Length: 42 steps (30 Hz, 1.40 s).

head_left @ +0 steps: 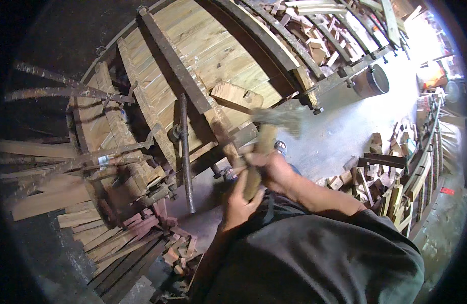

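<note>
Fingers of both hands are curled tight round a wooden hammer handle (256,162): the right hand (274,169) grips higher, the left hand (238,202) lower. The blurred hammer head (279,119) sticks out beyond the fingers, just beside the clamped plank panel (213,55), near its iron bar (185,152).

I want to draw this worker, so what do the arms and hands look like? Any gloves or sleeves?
No gloves: the left hand and right hand are bare. Both forearms are bare too. A dark grey shirt has a short sleeve ending near the right elbow. No watch or rings show.
</note>
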Available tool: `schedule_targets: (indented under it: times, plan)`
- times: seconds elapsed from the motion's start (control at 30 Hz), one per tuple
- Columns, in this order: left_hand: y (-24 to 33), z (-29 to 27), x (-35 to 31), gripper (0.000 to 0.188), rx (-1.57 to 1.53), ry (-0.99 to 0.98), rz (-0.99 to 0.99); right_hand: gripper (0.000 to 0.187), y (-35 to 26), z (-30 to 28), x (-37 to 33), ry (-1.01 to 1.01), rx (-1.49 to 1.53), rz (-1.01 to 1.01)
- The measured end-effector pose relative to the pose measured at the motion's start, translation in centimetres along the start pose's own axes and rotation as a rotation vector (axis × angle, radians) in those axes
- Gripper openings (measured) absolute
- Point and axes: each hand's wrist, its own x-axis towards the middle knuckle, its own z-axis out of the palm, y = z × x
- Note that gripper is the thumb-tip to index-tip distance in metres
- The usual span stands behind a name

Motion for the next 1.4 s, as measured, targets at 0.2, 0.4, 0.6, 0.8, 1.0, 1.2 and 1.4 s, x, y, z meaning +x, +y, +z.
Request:
schedule_targets:
  times: [0.2,0.4,0.6,0.8,1.0,1.2,1.4]
  plan:
    - [1.5,4.0,17.7,0.048,0.013,0.106,-0.036,0.007,-12.6,-15.3,-2.9,0.5,0.237,-0.136]
    - [-4.0,1.5,31.3,0.081,0.872,0.083,-0.067,0.016,-14.5,-25.1,-7.0,0.843,0.331,-0.186]
    - [-6.2,2.9,36.3,0.086,0.795,-0.135,-0.172,0.004,-11.3,-26.2,-8.6,0.979,0.432,-0.095]
    - [-2.5,1.1,35.0,0.078,0.231,-0.053,0.043,0.011,-8.7,-23.9,-5.7,0.759,0.597,0.087]
    - [0.9,1.4,29.3,0.069,0.25,-0.073,0.162,0.01,-10.2,-20.8,-2.9,0.703,0.547,0.167]
    - [-1.1,4.8,24.9,0.062,-0.185,0.228,0.07,0.013,-12.8,-18.3,-2.1,0.641,0.198,0.002]
    - [-2.6,6.0,24.7,0.055,-0.035,0.157,0.143,0.016,-16.1,-14.1,-0.8,0.704,-0.31,-0.03]
